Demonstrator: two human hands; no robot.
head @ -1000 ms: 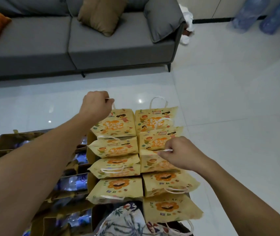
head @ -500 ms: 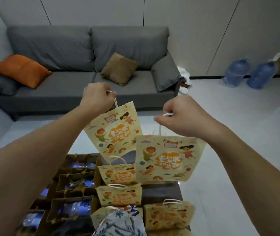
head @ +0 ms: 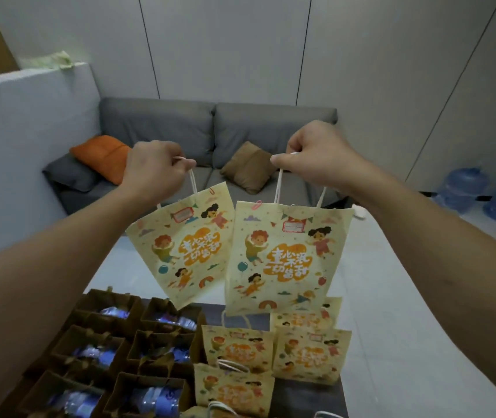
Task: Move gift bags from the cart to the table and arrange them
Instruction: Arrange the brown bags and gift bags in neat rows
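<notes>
My left hand (head: pixel 153 168) grips the white rope handle of a yellow cartoon-printed gift bag (head: pixel 183 242), which hangs tilted in the air. My right hand (head: pixel 313 155) is closed on the handle of a second gift bag (head: pixel 286 254) of the same print, hanging upright beside the first. Both bags hang above the cart (head: pixel 310 399), whose dark top still bears several more gift bags (head: pixel 310 354) lying flat in rows. No table shows in this view.
Brown open boxes (head: pixel 120 351) with blue-wrapped contents fill the cart's left side. A grey sofa (head: pixel 216 131) with orange and brown cushions stands ahead across a pale tiled floor. Two blue water jugs (head: pixel 482 197) sit at the right wall. A white partition (head: pixel 23 146) rises on the left.
Both hands have lifted their bags from the cart's stacks up into the air, and the right bag now hangs level beside the left. My head has tipped upward, showing more wall.
</notes>
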